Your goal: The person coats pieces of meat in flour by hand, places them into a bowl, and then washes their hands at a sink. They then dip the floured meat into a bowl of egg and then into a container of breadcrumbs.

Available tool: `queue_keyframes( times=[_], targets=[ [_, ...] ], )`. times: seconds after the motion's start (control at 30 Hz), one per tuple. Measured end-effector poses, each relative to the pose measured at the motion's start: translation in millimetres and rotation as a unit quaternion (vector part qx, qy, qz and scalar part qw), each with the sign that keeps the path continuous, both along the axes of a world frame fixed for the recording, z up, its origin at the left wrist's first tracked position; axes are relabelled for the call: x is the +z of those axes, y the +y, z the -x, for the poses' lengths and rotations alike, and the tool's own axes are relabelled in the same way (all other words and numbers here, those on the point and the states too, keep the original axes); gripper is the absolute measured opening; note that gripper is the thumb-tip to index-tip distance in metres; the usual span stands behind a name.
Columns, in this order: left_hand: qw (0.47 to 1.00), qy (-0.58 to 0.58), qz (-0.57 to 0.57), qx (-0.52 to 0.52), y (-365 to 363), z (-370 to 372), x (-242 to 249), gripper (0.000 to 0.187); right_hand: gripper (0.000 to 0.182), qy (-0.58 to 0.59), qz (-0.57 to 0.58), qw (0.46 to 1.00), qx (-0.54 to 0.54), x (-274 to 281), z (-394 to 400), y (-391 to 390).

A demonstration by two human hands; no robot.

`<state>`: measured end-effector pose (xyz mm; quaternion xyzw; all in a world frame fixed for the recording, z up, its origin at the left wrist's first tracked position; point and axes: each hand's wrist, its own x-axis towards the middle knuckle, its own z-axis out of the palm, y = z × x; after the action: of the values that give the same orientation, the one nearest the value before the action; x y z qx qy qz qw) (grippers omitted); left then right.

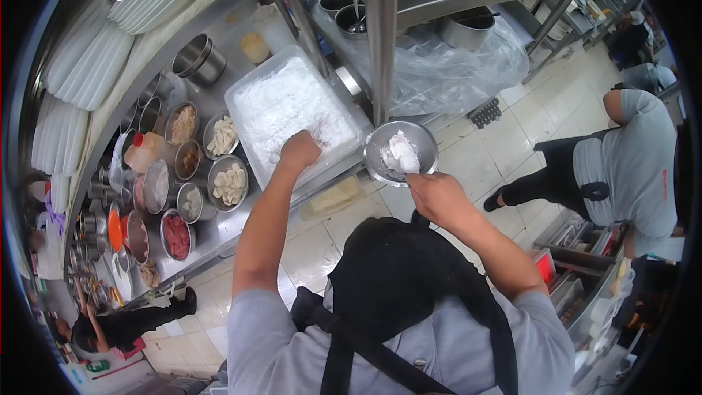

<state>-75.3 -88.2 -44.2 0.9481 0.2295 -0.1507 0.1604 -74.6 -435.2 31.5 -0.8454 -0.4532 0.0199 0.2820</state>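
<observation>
My left hand [300, 151] is curled into a fist at the near edge of a white plastic tub [353, 148]. Its fingers touch the white powder [285, 102] that fills the tub, and whatever they may hold is hidden. With my right hand [441, 200] I grip the near rim of a round metal bowl [376, 153], thumb over the edge. The bowl is held off the counter, above the floor and just right of the tub. Inside it lies a white, powder-coated lump [401, 152].
Metal bowls of pale slices [229, 184], red meat [176, 237] and other ingredients crowd the steel counter [219, 230] left of the tub. A steel post [382, 36] rises behind the bowl. One co-worker [621, 161] stands at right, another person [131, 325] at lower left.
</observation>
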Motion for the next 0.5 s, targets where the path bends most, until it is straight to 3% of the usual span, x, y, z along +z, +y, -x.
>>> queue_keyframes(
  times=[0.03, 0.1, 0.23, 0.3, 0.33, 0.47, 0.5],
  targets=[
    [1.0, 0.001, 0.0, -0.001, 0.2, 2.7, -2.3, 0.041, 0.003, 0.002, -0.002, 1.0, -0.006, -1.5, 1.1, -2.7],
    [0.986, -0.162, 0.021, 0.04, 1.7, 8.4, 6.6, 0.038, 0.003, 0.007, 0.0, 1.0, -0.006, -1.0, 1.5, -5.9],
    [0.978, -0.193, 0.008, 0.079, 14.9, 12.0, 50.7, 0.035, 0.002, 0.016, -0.011, 1.0, -0.005, -1.6, -1.5, -7.0],
    [0.947, -0.309, -0.084, -0.023, 12.8, 21.9, 62.7, 0.034, 0.002, 0.018, -0.013, 1.0, -0.002, 2.5, -3.0, -6.2],
    [0.941, -0.273, -0.172, -0.106, 14.8, 27.0, 60.5, 0.032, 0.003, 0.02, -0.014, 1.0, 0.0, 4.2, -2.9, -6.5],
    [0.933, -0.266, -0.211, -0.121, 27.0, 40.3, 48.3, 0.033, 0.004, 0.024, -0.014, 1.0, -0.004, 3.2, -5.4, -6.3],
    [0.949, -0.201, -0.149, -0.193, 39.6, 45.5, 22.5, 0.034, 0.004, 0.025, -0.006, 1.0, -0.003, 3.9, -6.2, -5.8]
  ],
)
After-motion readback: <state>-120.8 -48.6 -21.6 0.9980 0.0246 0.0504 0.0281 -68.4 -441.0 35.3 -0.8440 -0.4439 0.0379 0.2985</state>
